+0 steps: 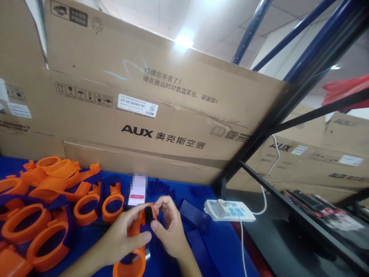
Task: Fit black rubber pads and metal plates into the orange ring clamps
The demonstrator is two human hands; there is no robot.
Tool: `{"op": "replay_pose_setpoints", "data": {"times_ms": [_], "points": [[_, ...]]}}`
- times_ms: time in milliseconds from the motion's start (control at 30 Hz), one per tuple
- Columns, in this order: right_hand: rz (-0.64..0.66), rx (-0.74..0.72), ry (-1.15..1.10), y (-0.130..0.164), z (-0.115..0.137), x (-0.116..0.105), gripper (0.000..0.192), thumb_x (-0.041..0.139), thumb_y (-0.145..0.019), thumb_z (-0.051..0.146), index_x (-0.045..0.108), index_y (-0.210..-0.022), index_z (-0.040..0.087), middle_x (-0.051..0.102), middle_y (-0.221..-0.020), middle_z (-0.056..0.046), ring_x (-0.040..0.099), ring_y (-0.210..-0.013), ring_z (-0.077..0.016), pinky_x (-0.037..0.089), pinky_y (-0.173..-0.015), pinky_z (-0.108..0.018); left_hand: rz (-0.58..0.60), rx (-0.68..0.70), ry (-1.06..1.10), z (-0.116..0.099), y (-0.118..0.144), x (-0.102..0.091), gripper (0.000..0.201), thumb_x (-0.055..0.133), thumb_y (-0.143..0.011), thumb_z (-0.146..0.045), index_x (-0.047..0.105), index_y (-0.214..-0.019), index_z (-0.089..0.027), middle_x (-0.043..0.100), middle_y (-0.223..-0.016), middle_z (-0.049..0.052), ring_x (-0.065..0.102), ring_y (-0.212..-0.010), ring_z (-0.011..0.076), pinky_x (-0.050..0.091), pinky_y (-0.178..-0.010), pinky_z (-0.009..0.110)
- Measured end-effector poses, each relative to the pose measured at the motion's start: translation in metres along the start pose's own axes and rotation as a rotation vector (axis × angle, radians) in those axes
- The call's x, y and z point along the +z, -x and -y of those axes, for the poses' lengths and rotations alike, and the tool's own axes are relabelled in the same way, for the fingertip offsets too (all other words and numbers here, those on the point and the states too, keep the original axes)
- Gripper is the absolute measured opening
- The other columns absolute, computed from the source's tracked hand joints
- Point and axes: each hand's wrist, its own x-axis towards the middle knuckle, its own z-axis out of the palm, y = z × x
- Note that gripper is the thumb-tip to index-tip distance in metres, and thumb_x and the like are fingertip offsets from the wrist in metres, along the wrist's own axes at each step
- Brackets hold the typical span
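Your left hand (121, 234) grips the orange clamp (134, 246) steady; your right hand (168, 227) fingers pinch the small black block (149, 213) against its top.

Blue table (221, 246): orange rings (43, 207), phone (137, 192), power strip (229, 211).

Two bare forearms enter from the bottom edge of the frame, lower centre. No sleeves, cuffs or gloves visible on either arm up to where the frame cuts them off. Left hand (119, 238): no rings, watch or wristband seen. Right hand (170, 227): likewise unadorned at wrist and fingers (154, 225). Fingernails short, unpainted so far as can be told. Rest of body out of view.
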Motion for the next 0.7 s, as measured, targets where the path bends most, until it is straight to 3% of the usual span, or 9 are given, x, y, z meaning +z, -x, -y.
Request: {"op": "replay_pose_setpoints", "data": {"times_ms": [400, 533, 700], "points": [[0.013, 0.005, 0.036, 0.0031, -0.0061, 0.0006, 0.039, 0.075, -0.088, 0.057, 0.056, -0.1, 0.025, 0.051, -0.089, 0.001, 0.049, -0.08, -0.018, 0.045, -0.076, -0.031, -0.021, 0.008, -0.036, -0.0011, 0.0007, 0.0017, 0.06, 0.074, -0.091, -0.021, 0.057, -0.148, -0.03, 0.062, -0.151, 0.008, 0.052, -0.142, 0.0333, 0.039, -0.12, 0.05], [-0.021, -0.002, 0.082, 0.0024, -0.0031, 0.0033, 0.04, 0.071, -0.091, 0.055, 0.059, -0.114, 0.025, 0.057, -0.093, -0.001, 0.053, -0.083, -0.0193, 0.047, -0.078, -0.032, -0.077, -0.006, -0.023, 0.0052, 0.0, 0.0014, 0.058, 0.076, -0.089, -0.024, 0.059, -0.145, -0.029, 0.063, -0.15, 0.009, 0.053, -0.141, 0.0334, 0.04, -0.12, 0.05], [0.027, 0.009, 0.081, 0.0022, 0.0037, 0.0065, 0.051, 0.07, -0.093, 0.051, 0.055, -0.135, 0.026, 0.066, -0.117, -0.008, 0.061, -0.102, -0.0242, 0.05, -0.093, -0.038, -0.222, -0.029, 0.081, 0.0059, -0.0037, 0.0005, 0.047, 0.079, -0.086, -0.028, 0.069, -0.133, -0.027, 0.068, -0.143, 0.01, 0.056, -0.139, 0.0346, 0.04, -0.119, 0.05]]}}
